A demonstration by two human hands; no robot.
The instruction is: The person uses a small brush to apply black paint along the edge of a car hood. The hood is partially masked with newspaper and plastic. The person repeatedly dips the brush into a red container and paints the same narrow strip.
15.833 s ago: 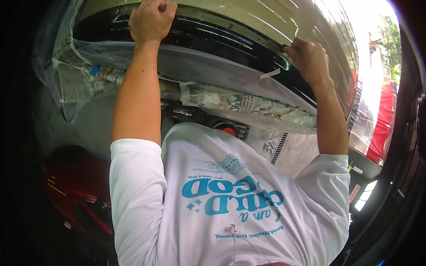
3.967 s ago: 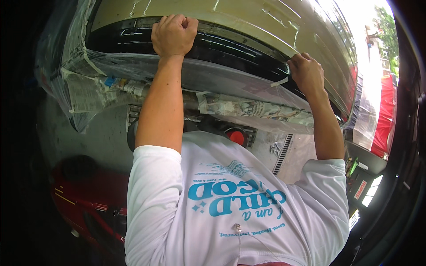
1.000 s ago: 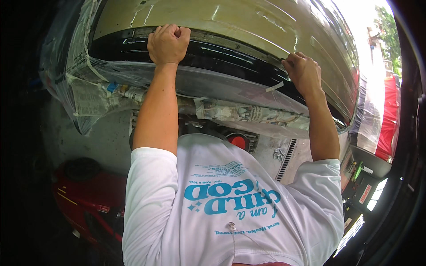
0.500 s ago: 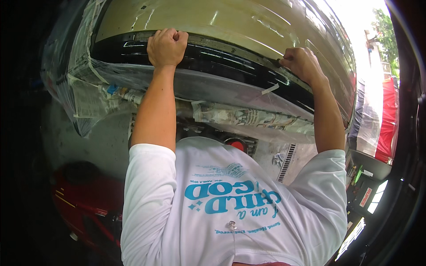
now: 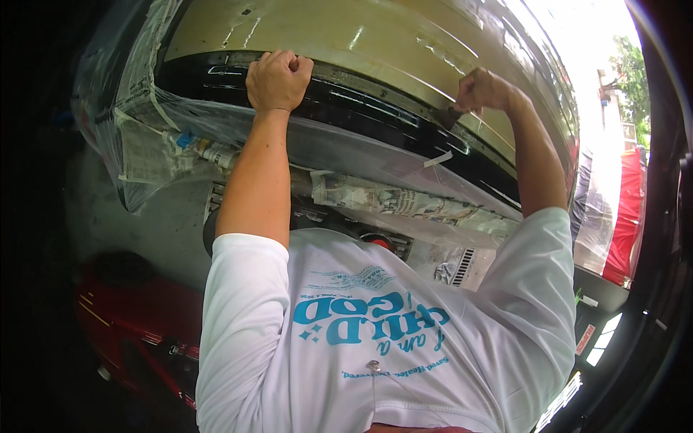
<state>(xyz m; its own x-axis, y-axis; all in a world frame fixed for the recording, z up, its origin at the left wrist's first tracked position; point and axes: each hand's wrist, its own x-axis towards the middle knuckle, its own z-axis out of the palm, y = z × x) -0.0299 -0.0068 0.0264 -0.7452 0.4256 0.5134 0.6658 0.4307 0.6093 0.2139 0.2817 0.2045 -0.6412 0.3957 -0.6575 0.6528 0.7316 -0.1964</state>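
Observation:
A vehicle body panel in gold-beige (image 5: pixel 310 29) with a black lower band (image 5: pixel 346 102) stretches across the upper part of the view. Along the seam between the two colours runs a narrow, grimy strip (image 5: pixel 368 86). My left hand (image 5: pixel 279 81) is a closed fist pressed at this seam, left of centre; whatever it may grip is hidden. Further right, my right hand (image 5: pixel 484 91) is closed around a small dark scraper (image 5: pixel 448 117), its flat blade pointing down onto the strip. The scraper's handle is hidden inside the fingers.
Clear plastic sheeting (image 5: pixel 101 86) and newspaper (image 5: pixel 390 195) mask the panel's left side and lower edge. A loose bit of tape (image 5: pixel 438 158) sticks to the black band. A dark red vehicle part (image 5: pixel 137 310) lies low at left. A floor grate (image 5: pixel 462 267) shows at right.
My right hand has lifted and tilted, so more of the scraper blade shows beneath it. My left fist stays at the same spot on the seam. The whole view has shifted slightly.

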